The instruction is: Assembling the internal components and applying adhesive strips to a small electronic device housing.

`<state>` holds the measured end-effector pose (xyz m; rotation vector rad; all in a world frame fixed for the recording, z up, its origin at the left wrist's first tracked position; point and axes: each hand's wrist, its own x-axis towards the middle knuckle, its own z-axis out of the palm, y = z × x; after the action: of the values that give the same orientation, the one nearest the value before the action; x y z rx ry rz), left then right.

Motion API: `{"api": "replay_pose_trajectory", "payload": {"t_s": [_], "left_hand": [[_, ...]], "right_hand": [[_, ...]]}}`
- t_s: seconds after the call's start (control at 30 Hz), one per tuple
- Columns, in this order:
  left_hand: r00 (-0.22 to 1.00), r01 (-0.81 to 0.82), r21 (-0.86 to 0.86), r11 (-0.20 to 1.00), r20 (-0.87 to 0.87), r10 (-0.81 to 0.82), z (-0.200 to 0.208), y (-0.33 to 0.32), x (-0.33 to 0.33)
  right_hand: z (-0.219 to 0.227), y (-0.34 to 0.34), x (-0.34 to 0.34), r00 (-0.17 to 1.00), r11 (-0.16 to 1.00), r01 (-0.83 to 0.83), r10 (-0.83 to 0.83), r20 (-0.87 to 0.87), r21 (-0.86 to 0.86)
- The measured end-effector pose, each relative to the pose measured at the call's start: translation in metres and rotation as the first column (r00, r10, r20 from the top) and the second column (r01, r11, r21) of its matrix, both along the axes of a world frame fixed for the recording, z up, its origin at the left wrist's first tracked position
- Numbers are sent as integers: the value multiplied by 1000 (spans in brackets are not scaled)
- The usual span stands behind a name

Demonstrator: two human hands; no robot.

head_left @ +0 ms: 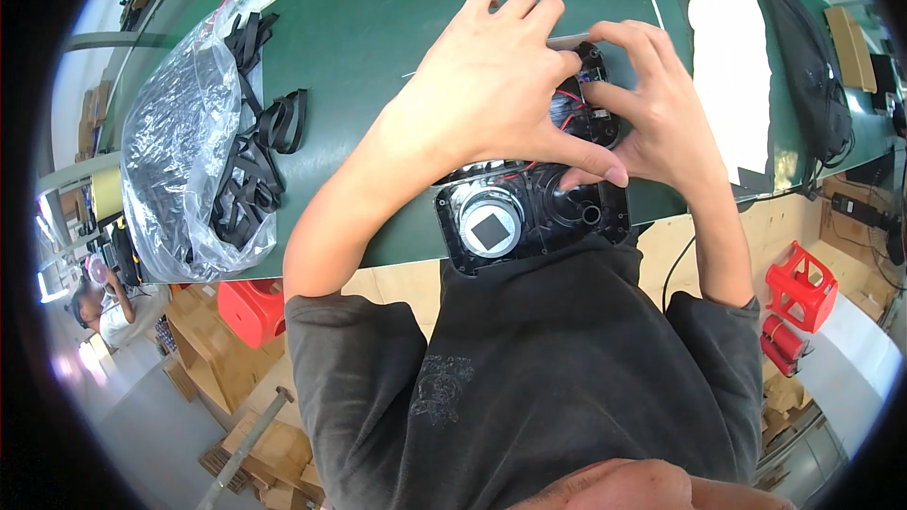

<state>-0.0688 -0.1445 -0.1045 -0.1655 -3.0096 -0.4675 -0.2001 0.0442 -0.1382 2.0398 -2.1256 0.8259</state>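
Both hands are busy over a black plastic housing (534,217) that lies at the near edge of the green surface (378,19), right up against the person's dark grey shirt (529,368). The left hand (491,85) lies flat and spread over the far part of the unit, its thumb stretched down across the housing towards a small round opening. The right hand (652,109) comes in from the other side, fingers bent and pinched on a small black piece (590,94) with red wires (567,113) running out of it — the two hands touch each other over that piece, and both are closed on the assembly rather than held apart. In the open half of the housing sits a round silver ring with a dark square in its middle (490,227). Off to the left on the surface lies a clear plastic bag (179,142), crumpled and open, with a heap of black straps (260,151) spilling from it. Below the surface's edge a red plastic stool (250,312) stands on the floor, and another red stool (801,285) stands at the right — near it, cardboard boxes (784,392).
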Motion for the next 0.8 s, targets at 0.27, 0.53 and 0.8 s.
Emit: {"api": "replay_pose_trajectory", "payload": {"t_s": [0.27,0.53,0.8], "left_hand": [[963,100,93,991,-261,-72,8,-20,38],[959,-42,142,989,-270,80,-20,21,133],[958,-178,251,952,-178,226,-60,48,148]], "right_hand": [[2,0,-4,1000,1000,-10,10,3,4],[9,-4,-6,999,998,-14,16,38,-62],[-5,-9,1,992,999,43,-45,122,22]]}}
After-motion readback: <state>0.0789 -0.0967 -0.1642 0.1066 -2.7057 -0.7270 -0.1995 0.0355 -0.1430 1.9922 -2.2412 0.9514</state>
